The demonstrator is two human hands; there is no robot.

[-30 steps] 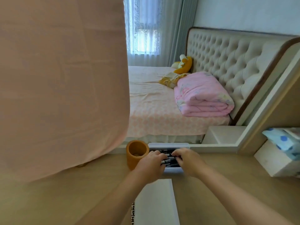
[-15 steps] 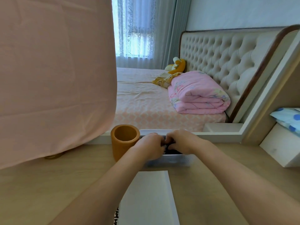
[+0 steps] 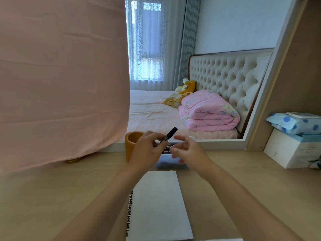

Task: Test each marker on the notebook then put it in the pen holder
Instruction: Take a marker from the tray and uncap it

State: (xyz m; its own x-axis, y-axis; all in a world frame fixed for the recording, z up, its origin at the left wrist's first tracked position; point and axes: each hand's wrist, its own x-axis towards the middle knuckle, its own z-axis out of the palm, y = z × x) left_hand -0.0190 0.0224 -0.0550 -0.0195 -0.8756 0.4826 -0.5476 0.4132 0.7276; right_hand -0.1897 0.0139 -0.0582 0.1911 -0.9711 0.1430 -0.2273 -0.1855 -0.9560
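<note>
Pale wooden desk (image 3: 52, 197) fills the lower frame. At centre my left hand (image 3: 147, 151) pinches a slim black marker (image 3: 169, 136); my right hand (image 3: 188, 151) hovers beside it, loose and empty. Best uncap it, then stroke lightly on the white notebook (image 3: 156, 206) below.

The tabletop (image 3: 52, 197) is seen as pale wood grain with a matt finish, and the notebook (image 3: 158, 206) page on it as smooth, matt white paper. The marker (image 3: 169, 135) is cased in dark plastic with a slight sheen, the pen holder (image 3: 130, 146) is finished matt and smooth, and soft, creased pink cloth (image 3: 60, 75) is hung across the upper left of the frame.
</note>
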